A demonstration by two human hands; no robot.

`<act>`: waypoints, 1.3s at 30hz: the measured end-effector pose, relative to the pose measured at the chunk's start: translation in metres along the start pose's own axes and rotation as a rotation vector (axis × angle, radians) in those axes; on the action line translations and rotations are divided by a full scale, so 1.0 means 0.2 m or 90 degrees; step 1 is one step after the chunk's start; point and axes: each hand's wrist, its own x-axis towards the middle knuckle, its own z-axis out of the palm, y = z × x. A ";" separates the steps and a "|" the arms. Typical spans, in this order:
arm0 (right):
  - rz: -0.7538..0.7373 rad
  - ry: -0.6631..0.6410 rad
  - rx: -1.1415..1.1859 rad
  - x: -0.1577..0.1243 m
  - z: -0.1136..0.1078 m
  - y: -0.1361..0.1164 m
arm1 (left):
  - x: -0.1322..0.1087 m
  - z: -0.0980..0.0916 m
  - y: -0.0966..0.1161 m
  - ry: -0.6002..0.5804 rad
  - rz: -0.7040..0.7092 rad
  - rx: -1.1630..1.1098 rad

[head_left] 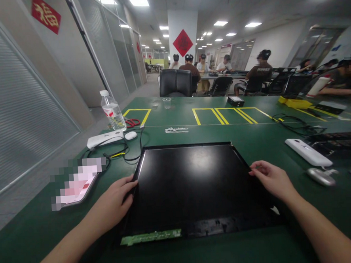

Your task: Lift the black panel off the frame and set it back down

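A flat black display panel (pixel 193 186) lies on the green table (pixel 252 130) in front of me, with a thin green circuit strip (pixel 150 237) along its near edge. My left hand (pixel 116 200) grips the panel's left edge, fingers curled over it. At the panel's right edge my right hand (pixel 270 177) rests with its fingers bent and fingertips touching the rim.
A phone (pixel 77 185) lies to the left, with cables (pixel 123 150), a white device (pixel 104 139), red scissors (pixel 132 122) and a water bottle (pixel 112 111) behind it. On the right sit a white device (pixel 307 152) and a mouse (pixel 321 176). Several people sit at far tables.
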 end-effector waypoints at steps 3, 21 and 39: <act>-0.020 -0.003 -0.017 -0.01 0.00 0.01 | 0.01 -0.01 -0.01 -0.002 0.005 -0.006; -0.014 -0.009 -0.124 0.01 0.02 0.06 | 0.01 0.00 -0.03 0.034 -0.087 0.055; -0.010 -0.045 -0.165 0.02 0.03 0.09 | 0.01 -0.06 0.04 0.103 -0.186 -0.418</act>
